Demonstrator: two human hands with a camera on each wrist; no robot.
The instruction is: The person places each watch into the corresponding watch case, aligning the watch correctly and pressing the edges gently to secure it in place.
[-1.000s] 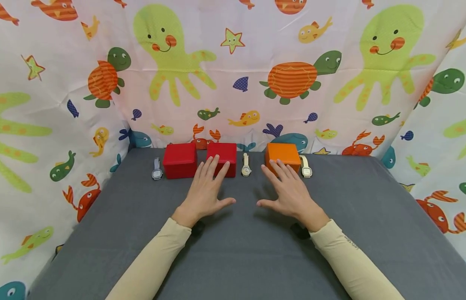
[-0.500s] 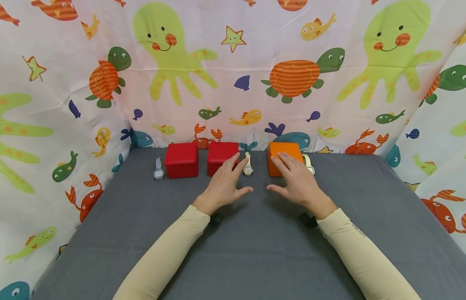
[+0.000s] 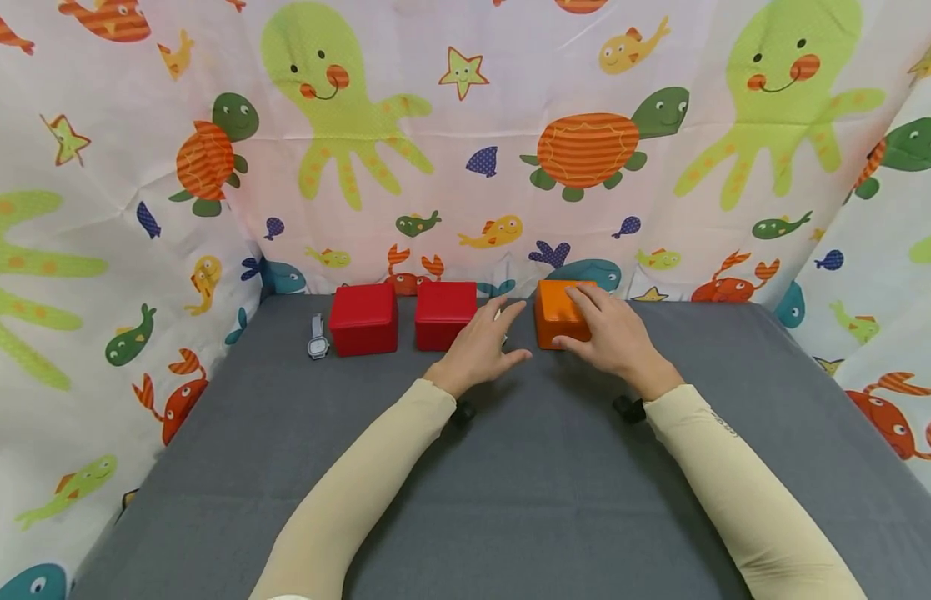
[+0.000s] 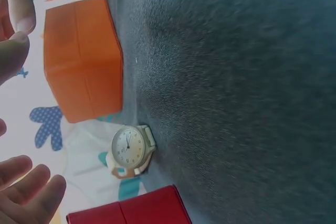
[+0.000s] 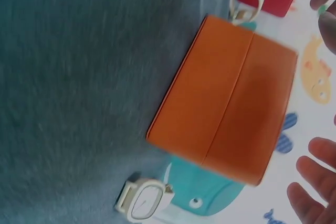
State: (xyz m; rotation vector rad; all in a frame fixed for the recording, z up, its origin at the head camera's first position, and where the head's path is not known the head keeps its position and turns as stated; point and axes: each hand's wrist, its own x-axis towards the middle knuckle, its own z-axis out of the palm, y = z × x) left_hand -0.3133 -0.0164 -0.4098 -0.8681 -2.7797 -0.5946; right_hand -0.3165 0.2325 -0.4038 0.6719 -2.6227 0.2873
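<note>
My right hand [image 3: 615, 337] reaches over the right side of the orange box [image 3: 557, 321], fingers spread, fingertips overlapping its top in the head view. Nothing is between its fingers. My left hand [image 3: 478, 343] hovers with spread fingers in front of the gap between the orange box and the nearer red box [image 3: 441, 315]. It holds nothing and mostly hides the round-faced watch [image 4: 128, 147], which the left wrist view shows standing between these boxes. A cream watch with a squarish face [image 5: 146, 201] stands beside the orange box; in the head view my right hand covers it.
Another red box [image 3: 363, 321] stands further left at the back of the grey cloth-covered table [image 3: 540, 500]. A silver-grey watch [image 3: 317, 338] lies to its left. Behind the row of boxes hangs a white curtain [image 3: 503, 83] printed with sea animals, which also lines both sides.
Both hands have moved right and a little forward. My left hand has gone from before the right red box to before the middle watch; my right hand now covers the right watch.
</note>
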